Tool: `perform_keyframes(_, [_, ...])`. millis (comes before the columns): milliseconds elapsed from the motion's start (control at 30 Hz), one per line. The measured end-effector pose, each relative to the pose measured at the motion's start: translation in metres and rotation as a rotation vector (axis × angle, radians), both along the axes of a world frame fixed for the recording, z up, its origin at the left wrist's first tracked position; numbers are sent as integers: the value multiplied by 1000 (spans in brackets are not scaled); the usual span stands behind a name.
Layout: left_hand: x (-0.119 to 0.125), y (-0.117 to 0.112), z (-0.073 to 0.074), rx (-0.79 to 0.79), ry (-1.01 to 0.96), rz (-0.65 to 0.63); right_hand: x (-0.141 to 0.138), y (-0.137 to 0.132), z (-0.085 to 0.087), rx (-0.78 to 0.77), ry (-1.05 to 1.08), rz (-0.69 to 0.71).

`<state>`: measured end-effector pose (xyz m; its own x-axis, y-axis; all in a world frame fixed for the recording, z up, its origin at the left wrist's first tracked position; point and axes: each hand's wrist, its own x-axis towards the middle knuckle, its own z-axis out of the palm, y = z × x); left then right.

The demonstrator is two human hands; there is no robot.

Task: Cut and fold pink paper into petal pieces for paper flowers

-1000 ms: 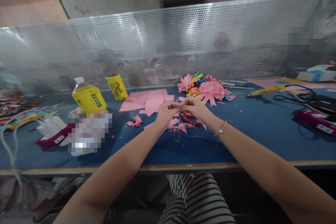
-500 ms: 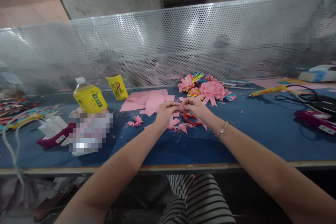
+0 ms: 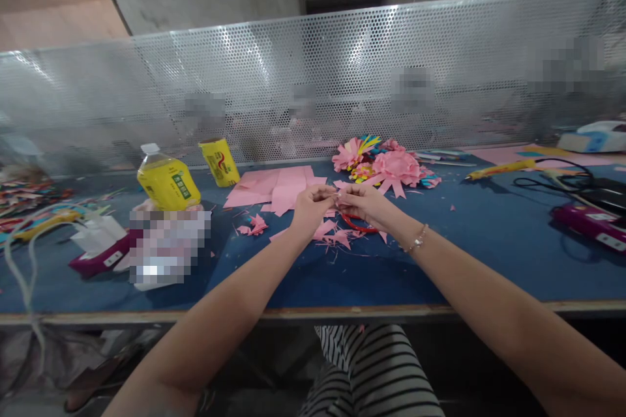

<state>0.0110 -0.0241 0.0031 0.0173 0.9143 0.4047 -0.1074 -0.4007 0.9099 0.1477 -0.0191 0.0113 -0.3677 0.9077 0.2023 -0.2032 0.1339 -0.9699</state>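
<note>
Left hand [image 3: 313,207], right hand [image 3: 366,204]: both pinching one small pink paper piece [image 3: 338,195]. Adjacent: red loop [image 3: 360,228], partly hidden; pink paper scraps [image 3: 338,237], strewn on blue surface [image 3: 391,280].

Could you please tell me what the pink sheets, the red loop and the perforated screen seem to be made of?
Pink sheets: apparently matte paper; thin, flat, straight-edged, without shine.
Red loop: probably smooth plastic, judging by its even, bright colour; partly hidden.
Perforated screen: likely metal, semi-glossy; grey with streaky reflections.
</note>
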Motion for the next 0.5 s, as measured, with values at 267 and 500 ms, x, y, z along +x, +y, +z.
perform_keyframes(267, [2, -4, 3, -139, -183, -128, 2, 3, -2, 79, -83, -63])
perform_keyframes(500, [2, -5, 4, -191, -187, -134, 4, 2, 1, 204, -180, -96])
